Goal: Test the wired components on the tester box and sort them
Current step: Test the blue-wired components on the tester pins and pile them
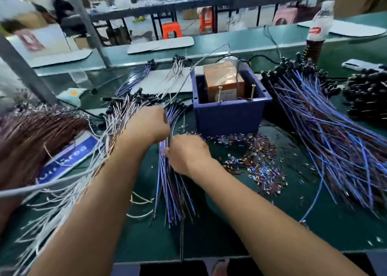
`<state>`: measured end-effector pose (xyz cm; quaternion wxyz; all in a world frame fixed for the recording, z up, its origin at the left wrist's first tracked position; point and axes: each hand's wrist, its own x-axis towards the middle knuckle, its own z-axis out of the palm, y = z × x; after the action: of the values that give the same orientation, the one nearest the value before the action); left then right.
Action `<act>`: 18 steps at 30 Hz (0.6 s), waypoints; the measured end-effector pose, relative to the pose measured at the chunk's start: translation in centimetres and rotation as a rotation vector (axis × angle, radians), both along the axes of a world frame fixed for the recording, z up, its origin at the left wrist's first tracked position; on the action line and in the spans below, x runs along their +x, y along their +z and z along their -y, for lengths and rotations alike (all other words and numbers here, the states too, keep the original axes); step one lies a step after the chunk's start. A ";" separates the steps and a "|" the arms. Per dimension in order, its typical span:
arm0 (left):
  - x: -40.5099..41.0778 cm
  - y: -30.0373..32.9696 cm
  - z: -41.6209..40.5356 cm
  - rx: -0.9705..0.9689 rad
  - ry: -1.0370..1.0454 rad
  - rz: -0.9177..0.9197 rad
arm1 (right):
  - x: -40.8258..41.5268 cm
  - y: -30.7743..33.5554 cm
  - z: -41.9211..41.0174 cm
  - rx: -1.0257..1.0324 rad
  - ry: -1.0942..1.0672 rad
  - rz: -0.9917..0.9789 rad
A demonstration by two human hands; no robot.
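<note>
A bundle of blue and brown wired components [173,192] lies on the green mat in the middle, its black heads toward the tester box. My left hand [148,123] grips the bundle near its upper part. My right hand [185,152] pinches the same wires just below it. The tester box [228,112] is a blue bin holding a brown block with two upright metal pins, just right of my hands. A large pile of blue-wired components [326,129] spreads out at the right. White-wired components [88,167] fan out on the left.
Cut bits of wire insulation [257,167] litter the mat in front of the box. A blue-and-white label card [69,156] lies under the left wires. A cola bottle [316,33] stands at the back right, a phone [362,65] beside it. A metal post [23,70] rises at left.
</note>
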<state>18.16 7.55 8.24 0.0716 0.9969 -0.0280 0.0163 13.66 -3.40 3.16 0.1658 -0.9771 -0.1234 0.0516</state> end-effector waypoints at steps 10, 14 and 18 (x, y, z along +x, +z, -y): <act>3.8 -3.3 2.6 0.086 0.051 0.082 | 0.6 -0.7 0.6 -0.062 -0.004 0.061; 4.2 -3.9 2.8 0.040 0.059 0.037 | 0.4 -0.5 0.9 -0.067 0.015 0.072; 4.4 -3.5 2.4 -0.003 0.015 -0.001 | 0.6 -0.3 1.1 0.002 -0.014 0.034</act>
<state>22.56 5.19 4.76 0.0730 0.9970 -0.0206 0.0165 14.22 -4.46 2.87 0.1649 -0.9785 -0.1193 0.0338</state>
